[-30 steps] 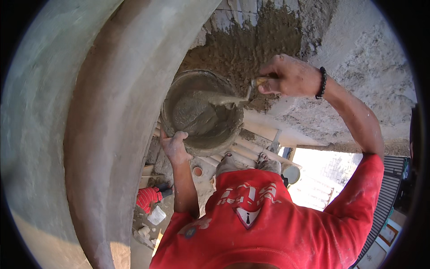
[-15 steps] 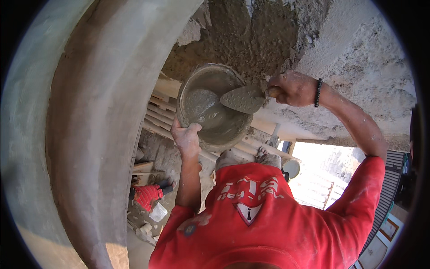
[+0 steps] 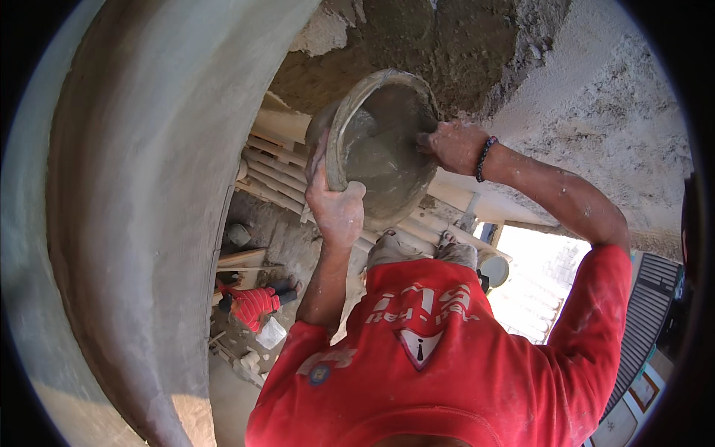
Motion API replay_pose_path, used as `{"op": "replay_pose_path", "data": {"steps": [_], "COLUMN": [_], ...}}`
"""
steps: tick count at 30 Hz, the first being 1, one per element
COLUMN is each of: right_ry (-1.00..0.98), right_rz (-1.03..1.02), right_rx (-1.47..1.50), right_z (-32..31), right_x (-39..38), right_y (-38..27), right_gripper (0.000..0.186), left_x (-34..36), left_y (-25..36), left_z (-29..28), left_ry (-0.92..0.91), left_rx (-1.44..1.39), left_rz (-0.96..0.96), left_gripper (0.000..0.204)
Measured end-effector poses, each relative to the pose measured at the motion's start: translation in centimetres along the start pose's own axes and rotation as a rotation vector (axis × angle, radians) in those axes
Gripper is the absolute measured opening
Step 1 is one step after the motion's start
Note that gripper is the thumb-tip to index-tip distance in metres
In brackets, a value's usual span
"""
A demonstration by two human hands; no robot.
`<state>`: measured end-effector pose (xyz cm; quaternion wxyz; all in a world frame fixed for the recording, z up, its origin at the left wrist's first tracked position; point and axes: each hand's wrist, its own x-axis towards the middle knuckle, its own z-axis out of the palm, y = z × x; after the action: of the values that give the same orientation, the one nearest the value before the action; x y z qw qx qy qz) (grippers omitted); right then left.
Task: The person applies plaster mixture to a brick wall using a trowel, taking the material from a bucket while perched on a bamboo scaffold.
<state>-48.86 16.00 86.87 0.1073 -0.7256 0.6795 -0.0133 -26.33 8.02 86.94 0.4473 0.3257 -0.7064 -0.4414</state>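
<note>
Clamped at its lower rim, the mortar pan [image 3: 383, 145] is held up by the left hand [image 3: 337, 212], thumb hooked over the edge, fingers wrapped behind. It sits in the upper middle of the frame, tilted so the mouth faces right, pretty much on its side against the patch of wet mortar [image 3: 447, 52] above. The right hand [image 3: 453, 145] is pushed inside the pan's mouth and curled shut, presumably on a tool handle, though what is gripped can't be made out since the pan's wall and the fist hide it. A beaded bracelet [image 3: 484, 158] is worn on that wrist.

To do this bit well, the pan should probably be kept tight under the wet patch so whatever drops gets caught, and the grey mix inside should be scraped from the low side up toward the rim, not dragged across. The rim grip looks thin for a loaded pan, so a firmer hold underneath is likely wanted.

Lower left, far below, another person in a red striped top [image 3: 253, 304] is seen beside the curved plastered column [image 3: 141, 223].
</note>
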Motion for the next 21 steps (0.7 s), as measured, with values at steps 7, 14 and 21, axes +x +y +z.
{"op": "replay_pose_path", "data": {"steps": [7, 14, 21], "right_ry": [0.015, 0.141, 0.209], "right_rz": [-0.012, -0.113, -0.340], "right_rx": [0.478, 0.392, 0.445], "right_z": [3.5, -2.6, -9.6], "right_x": [1.4, 2.0, 3.4], "right_y": [-2.0, -3.5, -3.6], "right_gripper": [0.025, 0.032, 0.020], "left_x": [0.0, -0.2, -1.8], "left_y": [-1.1, -1.3, -6.6], "left_z": [-2.2, -5.2, -10.2], "left_ry": [0.097, 0.379, 0.657], "left_rx": [-0.304, -0.483, -0.208], "left_rz": [-0.242, -0.313, -0.337], "left_gripper": [0.063, 0.065, 0.066]}}
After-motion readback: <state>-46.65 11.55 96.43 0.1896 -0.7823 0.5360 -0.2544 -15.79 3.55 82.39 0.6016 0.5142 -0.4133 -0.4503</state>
